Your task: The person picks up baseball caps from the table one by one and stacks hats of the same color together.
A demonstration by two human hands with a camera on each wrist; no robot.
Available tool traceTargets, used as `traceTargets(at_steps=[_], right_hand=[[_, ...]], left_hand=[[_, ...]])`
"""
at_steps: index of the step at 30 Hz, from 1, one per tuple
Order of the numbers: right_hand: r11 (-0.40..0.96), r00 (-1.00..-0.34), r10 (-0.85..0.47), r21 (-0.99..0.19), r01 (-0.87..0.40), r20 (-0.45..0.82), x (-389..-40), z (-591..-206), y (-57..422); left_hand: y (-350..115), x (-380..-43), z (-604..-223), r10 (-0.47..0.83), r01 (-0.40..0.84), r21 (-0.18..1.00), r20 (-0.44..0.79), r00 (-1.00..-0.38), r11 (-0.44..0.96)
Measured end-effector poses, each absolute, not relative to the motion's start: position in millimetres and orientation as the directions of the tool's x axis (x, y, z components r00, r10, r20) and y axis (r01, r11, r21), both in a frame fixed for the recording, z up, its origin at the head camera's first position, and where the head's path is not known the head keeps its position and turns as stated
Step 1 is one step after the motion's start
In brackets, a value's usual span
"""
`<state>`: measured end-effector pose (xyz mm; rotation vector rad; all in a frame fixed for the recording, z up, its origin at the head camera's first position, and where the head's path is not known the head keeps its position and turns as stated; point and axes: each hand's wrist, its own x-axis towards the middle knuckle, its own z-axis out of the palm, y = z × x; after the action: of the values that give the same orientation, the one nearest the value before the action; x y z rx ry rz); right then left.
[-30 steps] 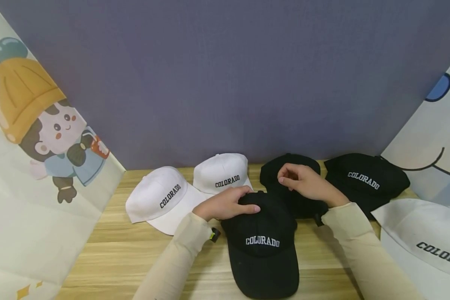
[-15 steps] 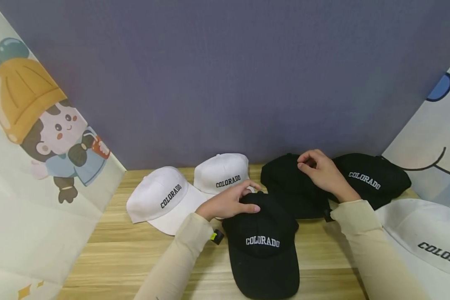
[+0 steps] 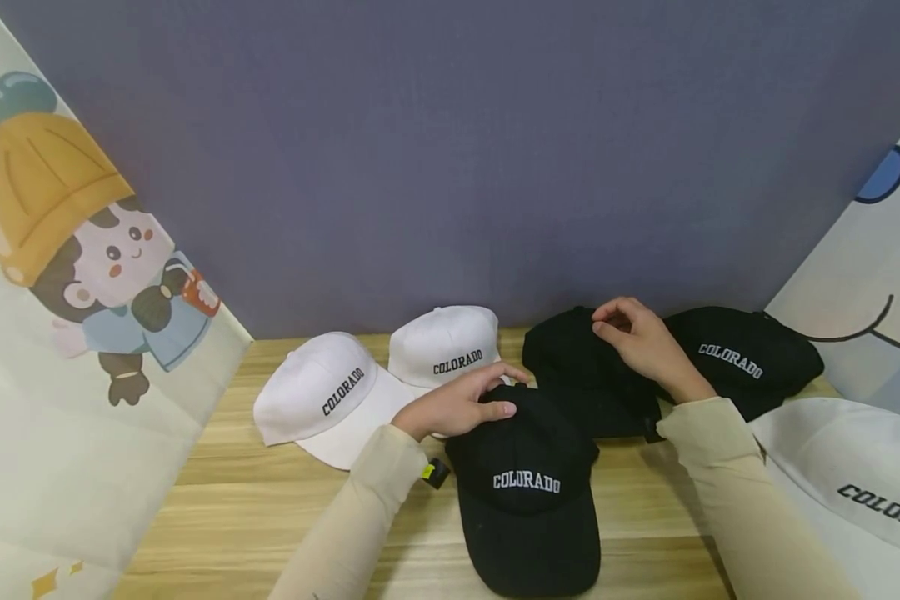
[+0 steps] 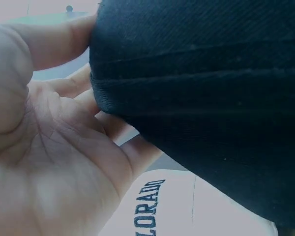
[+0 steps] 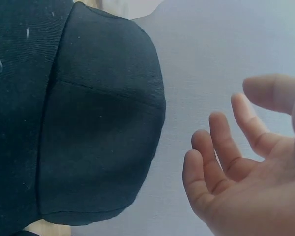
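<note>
I judge the step in hand to be the arranging of the front cap (image 3: 525, 533), which lies on the desk (image 3: 225, 517) at my left hand (image 3: 450, 406), brim toward me. The left thumb bears on its crown, with the fingers extended past it; whether they grip, I cannot tell. My right hand (image 3: 648, 346) is relaxed, fingers loosely bent and apart, holding nothing, and hangs over the rear cap (image 3: 570, 358), clear of the black cloth in its wrist view. The next move, in my judgement, calls for a firm left hold before any shift.
</note>
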<state>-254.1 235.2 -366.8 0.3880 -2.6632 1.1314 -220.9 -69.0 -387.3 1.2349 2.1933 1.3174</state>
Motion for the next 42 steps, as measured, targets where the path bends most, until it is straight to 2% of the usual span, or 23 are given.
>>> traceTargets(at_steps=[7,14,22,28,35,42], right_hand=[[0.668,-0.945,-0.134,-0.678,-0.308,0.297,-255.1,-366.2,232.1],[0.713,-0.932,-0.133,-0.620,-0.327,0.338,-270.4,-371.0,226.3],[0.777,-0.958,-0.112,-0.577,-0.251,0.265,-284.8,-369.6,226.1],[0.831,-0.968,-0.149,-0.504,-0.234,0.204,-297.0,-372.3,225.8],[0.865,-0.976,-0.206,-0.453,-0.214,0.068,-308.2,-381.4,232.2],[0.869,-0.963,-0.267,-0.441,-0.226,-0.032,-315.5,-389.7,243.7]], left_hand=[[-69.3,-219.5,-384.1,0.801,0.563,0.798,0.187,-0.568,0.213],[-67.7,-220.0,-383.9,0.763,0.521,0.802,0.134,-0.633,0.292],[-69.1,-221.4,-383.0,0.738,0.579,0.725,0.145,-0.659,0.375],[-69.7,-222.0,-383.7,0.732,0.593,0.700,0.146,-0.665,0.399],[-75.0,-222.8,-381.7,0.733,0.585,0.674,0.093,-0.674,0.452],[-82.3,-226.5,-379.0,0.760,0.577,0.667,0.024,-0.650,0.472]])
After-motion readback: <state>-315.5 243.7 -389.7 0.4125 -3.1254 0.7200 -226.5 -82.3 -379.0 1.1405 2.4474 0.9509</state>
